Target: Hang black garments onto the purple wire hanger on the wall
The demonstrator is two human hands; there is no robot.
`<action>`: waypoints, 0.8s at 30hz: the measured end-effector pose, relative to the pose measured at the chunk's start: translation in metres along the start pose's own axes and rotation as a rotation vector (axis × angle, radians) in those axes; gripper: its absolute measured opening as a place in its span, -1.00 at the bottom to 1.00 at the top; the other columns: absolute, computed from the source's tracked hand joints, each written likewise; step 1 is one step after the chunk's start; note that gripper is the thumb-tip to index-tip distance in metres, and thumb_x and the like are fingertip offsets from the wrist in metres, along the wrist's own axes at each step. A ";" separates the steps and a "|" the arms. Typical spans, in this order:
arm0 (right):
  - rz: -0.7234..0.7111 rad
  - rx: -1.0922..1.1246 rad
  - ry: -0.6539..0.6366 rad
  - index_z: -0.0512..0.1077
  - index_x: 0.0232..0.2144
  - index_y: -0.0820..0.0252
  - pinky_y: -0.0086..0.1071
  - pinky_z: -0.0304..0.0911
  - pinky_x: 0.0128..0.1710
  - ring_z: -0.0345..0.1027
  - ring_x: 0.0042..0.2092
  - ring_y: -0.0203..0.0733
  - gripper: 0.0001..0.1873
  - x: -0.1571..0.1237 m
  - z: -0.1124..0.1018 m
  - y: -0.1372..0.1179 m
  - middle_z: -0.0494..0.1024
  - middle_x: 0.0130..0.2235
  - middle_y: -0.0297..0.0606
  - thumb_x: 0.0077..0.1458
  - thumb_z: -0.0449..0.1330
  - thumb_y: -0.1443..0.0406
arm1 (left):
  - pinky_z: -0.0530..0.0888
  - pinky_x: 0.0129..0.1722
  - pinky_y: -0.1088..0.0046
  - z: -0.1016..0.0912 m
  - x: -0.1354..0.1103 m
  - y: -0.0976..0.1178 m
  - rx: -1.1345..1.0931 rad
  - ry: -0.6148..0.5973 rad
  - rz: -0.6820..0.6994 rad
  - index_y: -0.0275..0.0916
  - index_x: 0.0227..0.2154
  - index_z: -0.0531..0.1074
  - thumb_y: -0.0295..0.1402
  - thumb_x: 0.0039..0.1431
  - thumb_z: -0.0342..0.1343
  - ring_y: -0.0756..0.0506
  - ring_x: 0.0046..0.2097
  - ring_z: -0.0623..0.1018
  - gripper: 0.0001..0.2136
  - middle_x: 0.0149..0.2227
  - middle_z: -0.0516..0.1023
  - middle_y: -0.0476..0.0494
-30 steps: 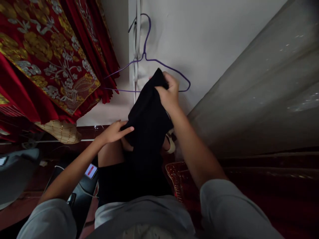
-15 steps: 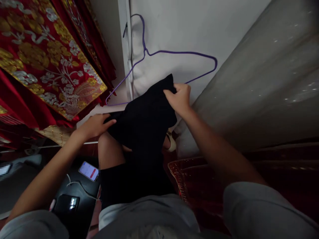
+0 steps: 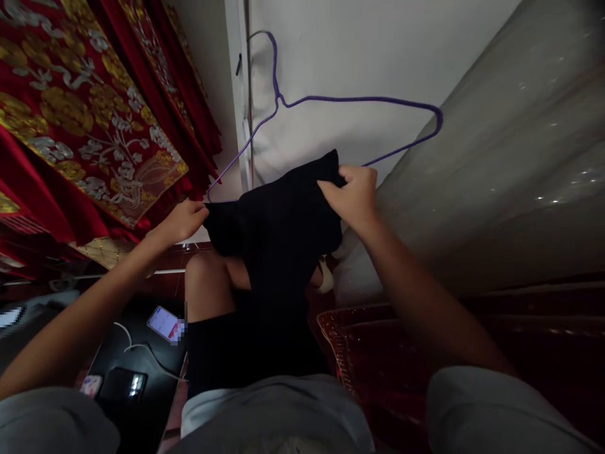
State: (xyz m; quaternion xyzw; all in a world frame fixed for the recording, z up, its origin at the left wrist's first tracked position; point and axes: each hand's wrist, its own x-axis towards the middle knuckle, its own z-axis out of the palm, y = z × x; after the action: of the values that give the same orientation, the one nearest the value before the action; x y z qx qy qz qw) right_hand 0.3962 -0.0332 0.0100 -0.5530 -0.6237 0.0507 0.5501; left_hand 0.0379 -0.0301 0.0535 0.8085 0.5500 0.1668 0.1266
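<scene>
A black garment (image 3: 288, 214) is stretched between my two hands over my lap; its exact kind does not show. My left hand (image 3: 183, 221) is closed on its left end, thumb and fingers pinching the edge. At the upper right corner my right hand (image 3: 355, 192) grips the cloth, thumb on top. Behind the cloth is a purple wire hanger (image 3: 350, 99), its hook up at the white door frame. The garment hides most of the hanger's lower bar.
Red cloth with gold and silver embroidery (image 3: 85, 107) hangs at the left. A lit phone (image 3: 165, 323), a dark phone (image 3: 125, 384) and a white cable (image 3: 151, 354) lie on a black surface. Sheer glittery fabric (image 3: 496, 189) stands right, above dark red cloth (image 3: 401, 353).
My left hand has moved up and its fingers have closed on the garment's edge. My right hand has shifted slightly right and down, spreading the cloth wider. The hanger's right end appears farther right.
</scene>
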 end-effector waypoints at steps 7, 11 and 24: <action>0.048 0.056 -0.007 0.14 -0.67 0.08 -0.26 0.30 -0.33 0.23 -0.40 -0.20 -0.62 -0.003 0.013 0.003 0.21 -0.58 -0.38 -0.03 0.29 0.28 | 0.46 -0.10 0.29 -0.013 0.021 0.007 -0.006 0.348 0.250 -0.19 -0.49 0.29 -0.46 0.17 -0.08 -0.14 -0.27 0.48 -0.85 -0.38 0.47 -0.14; 0.105 0.157 -0.031 0.33 -0.57 0.11 -0.21 0.36 -0.28 0.32 -0.38 -0.14 -0.77 -0.024 0.032 0.002 0.38 -0.53 -0.32 0.01 0.24 0.19 | 0.47 0.09 0.27 -0.007 0.041 0.032 -0.152 0.402 0.420 -0.24 -0.10 0.46 -0.58 0.10 -0.07 -0.14 -0.05 0.57 -0.66 -0.16 0.60 -0.14; -0.018 -0.029 0.294 0.26 0.14 -0.01 -0.23 0.37 -0.21 0.43 -0.13 -0.09 -0.46 -0.001 -0.015 -0.003 0.47 0.02 -0.09 0.10 0.20 0.31 | 0.39 0.26 0.10 -0.019 0.058 0.006 -0.057 0.441 0.412 -0.17 -0.16 0.50 -0.54 0.20 0.02 -0.24 0.13 0.46 -0.76 -0.04 0.50 -0.22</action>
State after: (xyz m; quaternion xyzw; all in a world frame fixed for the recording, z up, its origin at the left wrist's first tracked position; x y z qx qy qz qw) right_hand 0.4052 -0.0436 0.0171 -0.5566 -0.5418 -0.0448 0.6281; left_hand 0.0548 0.0220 0.0811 0.8435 0.3837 0.3758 -0.0097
